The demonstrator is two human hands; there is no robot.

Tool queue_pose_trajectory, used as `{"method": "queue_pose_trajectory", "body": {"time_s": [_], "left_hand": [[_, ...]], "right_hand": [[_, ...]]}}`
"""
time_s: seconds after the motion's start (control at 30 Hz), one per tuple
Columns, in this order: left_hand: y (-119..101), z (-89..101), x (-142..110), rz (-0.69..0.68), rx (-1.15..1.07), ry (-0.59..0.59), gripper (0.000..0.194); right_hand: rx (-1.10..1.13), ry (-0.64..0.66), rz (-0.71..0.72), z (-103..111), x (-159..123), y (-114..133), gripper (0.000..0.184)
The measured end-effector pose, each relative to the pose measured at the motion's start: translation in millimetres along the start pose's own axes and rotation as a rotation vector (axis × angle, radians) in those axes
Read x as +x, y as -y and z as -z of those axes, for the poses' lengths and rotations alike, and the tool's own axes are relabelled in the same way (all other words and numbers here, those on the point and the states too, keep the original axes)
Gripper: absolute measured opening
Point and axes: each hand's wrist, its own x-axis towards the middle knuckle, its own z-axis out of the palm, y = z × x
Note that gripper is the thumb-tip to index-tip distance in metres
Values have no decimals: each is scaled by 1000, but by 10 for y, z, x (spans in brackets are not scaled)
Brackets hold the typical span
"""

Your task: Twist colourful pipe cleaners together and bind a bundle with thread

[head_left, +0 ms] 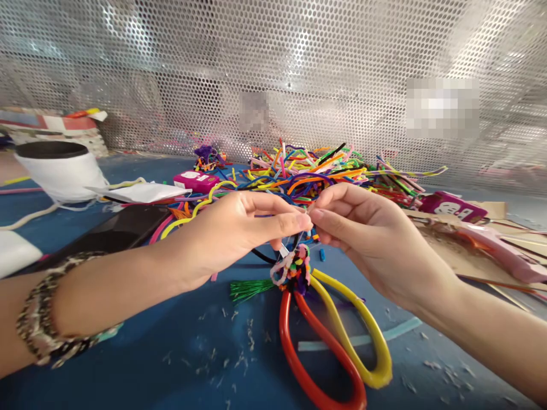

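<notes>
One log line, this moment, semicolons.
left hand: pinched; right hand: pinched, beside left; anything held: unclear; below: red loop, yellow loop; behind: multicolored strip pile

A gathered leopard-print scrunchie point(37, 322) in black, beige and grey rings the left forearm point(132, 287); the right forearm point(487, 327) is bare
</notes>
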Motion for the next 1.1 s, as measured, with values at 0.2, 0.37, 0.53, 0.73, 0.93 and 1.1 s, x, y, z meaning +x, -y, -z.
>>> {"method": "queue_pose_trajectory", "body": {"time_s": [0.2, 0.37, 0.53, 0.73, 0.93, 1.1], "left_hand": [[-1, -5, -29, -73, 126, 54, 16], [10, 17, -9, -160, 138, 26, 12], [19, 14, 7, -158, 117, 32, 11], [35, 26, 32, -82, 53, 13, 11], [71, 34, 68, 8, -148, 23, 12], [80, 48, 90, -18, -178, -38, 13]], "right_hand": [[-43, 48, 39, 44, 8, 3, 9], [-53, 74, 42, 63, 18, 15, 5], [-34, 86, 30, 47, 19, 3, 6], [-43, 98, 55, 69, 31, 2, 4], [-136, 136, 104, 68, 21, 52, 11], [-260, 121, 54, 83, 40, 92, 4]]}}
